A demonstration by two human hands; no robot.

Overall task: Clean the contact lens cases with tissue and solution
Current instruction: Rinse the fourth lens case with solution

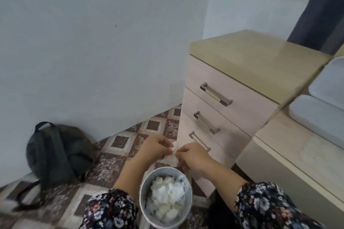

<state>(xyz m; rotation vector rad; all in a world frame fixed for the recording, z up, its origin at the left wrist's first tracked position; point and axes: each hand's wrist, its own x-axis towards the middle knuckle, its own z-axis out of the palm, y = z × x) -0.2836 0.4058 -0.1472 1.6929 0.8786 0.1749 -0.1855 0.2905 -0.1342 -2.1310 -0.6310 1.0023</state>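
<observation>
Seen from above, looking down at a patterned tile floor [119, 143] beside a pale wall [93, 42]. Held out together over the floor: left hand [155, 148] and right hand [191, 156], both in front of the bottom drawer of a light wooden drawer unit [232, 98]. Between the two hands, a small white tissue [173, 155], pinched at its left edge by the curled fingers [168, 151] of the left hand and at its right edge by the curled fingers of the right hand. Hard to tell whether anything lay wrapped inside the tissue; no lens case made out anywhere, the spot being small and blurred.

Just below the hands, nearer the camera, stood a round grey bin [145, 188], its mouth filled with crumpled white tissues [167, 197]. Hung just beyond the bin's far rim, the pinched tissue, apart from the heap inside. Either side of the bin, forearms in dark floral sleeves [260, 202].

Against the wall at the left, slumped on the floor: a dark backpack [57, 154], its strap trailing toward the camera. On the drawer unit, three drawers with metal bar handles [216, 94] and a yellowish glossy top. To the right of the unit, a cream tabletop [301, 150] with pale grey-white containers [320, 115] resting on it, cut off by the frame edge. Dark fabric [320, 5] hung at the upper right.
</observation>
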